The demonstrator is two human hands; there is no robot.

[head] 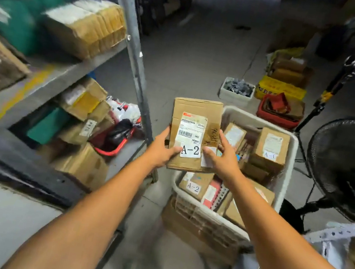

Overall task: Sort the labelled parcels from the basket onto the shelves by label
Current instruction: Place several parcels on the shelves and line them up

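Left hand (pixel 160 149) and right hand (pixel 224 157) clasp the A-2 parcel (pixel 195 123), fingers (pixel 221 139) curled, long axis away; shelves (pixel 45 87) lie left.

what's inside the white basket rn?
White basket holds brown cardboard parcels: an A-2 parcel at the near-left corner, a far-right parcel with a blurred label, plus a red spiral-bound item. The held parcel and right hand cover its far-left part; lower layers are hidden.
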